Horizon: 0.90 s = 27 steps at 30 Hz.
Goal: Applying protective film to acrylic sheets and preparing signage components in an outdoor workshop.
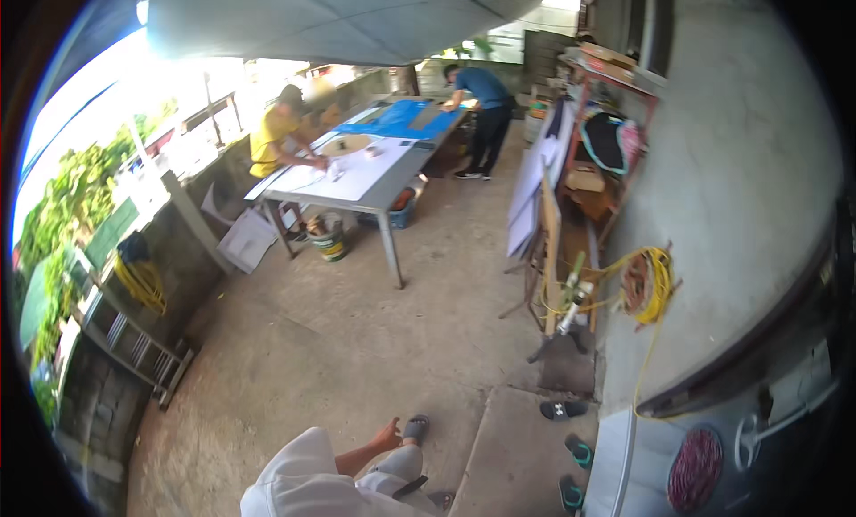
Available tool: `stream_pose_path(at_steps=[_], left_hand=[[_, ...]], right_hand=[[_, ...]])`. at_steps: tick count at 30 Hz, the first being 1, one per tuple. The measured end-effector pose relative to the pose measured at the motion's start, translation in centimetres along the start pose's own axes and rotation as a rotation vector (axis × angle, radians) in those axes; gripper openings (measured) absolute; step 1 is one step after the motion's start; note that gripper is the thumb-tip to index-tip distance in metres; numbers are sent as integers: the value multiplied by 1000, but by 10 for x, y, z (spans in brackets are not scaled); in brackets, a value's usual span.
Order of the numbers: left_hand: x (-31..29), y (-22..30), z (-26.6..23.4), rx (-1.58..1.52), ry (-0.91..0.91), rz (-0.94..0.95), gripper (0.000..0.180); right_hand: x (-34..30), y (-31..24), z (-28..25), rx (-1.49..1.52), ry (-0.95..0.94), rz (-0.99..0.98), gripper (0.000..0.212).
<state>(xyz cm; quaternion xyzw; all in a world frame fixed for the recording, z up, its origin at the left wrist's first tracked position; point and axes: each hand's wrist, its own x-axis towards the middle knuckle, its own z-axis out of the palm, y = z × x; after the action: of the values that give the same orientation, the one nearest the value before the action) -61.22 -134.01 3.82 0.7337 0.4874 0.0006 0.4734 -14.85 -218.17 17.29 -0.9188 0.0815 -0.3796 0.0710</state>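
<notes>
My left hand (387,438) hangs low in front of my white shirt (294,481), beside my light shorts (392,472). Its fingers are loosely bent and apart, and nothing shows in it. Just beyond the hand is my foot in a grey slide sandal (415,427). A dark strap-like thing (411,487) lies against the shorts. My right hand is out of the picture.
Ahead, two people work at a long table (383,196) with white and blue sheets. A bucket (327,236) stands beneath. At left a ladder (134,339) leans by the wall. At right are boards (535,191), a yellow hose coil (655,285), a step (517,446) and slippers (563,411).
</notes>
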Motion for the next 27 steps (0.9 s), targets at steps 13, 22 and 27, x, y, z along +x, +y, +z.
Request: stream_pose_path(at_steps=[13,22,27], left_hand=[[95,44,-253,-437,-212,273,88],[224,45,-333,-149,-458,469,80],[322,63,-344,-144,-169,287,76]], right_hand=[[-402,-972,-134,1012,-1382,-986,38],[-381,-1035,-33,772,-1542,-1525,38],[-397,-1133,24,808,-1916,-1228,37]])
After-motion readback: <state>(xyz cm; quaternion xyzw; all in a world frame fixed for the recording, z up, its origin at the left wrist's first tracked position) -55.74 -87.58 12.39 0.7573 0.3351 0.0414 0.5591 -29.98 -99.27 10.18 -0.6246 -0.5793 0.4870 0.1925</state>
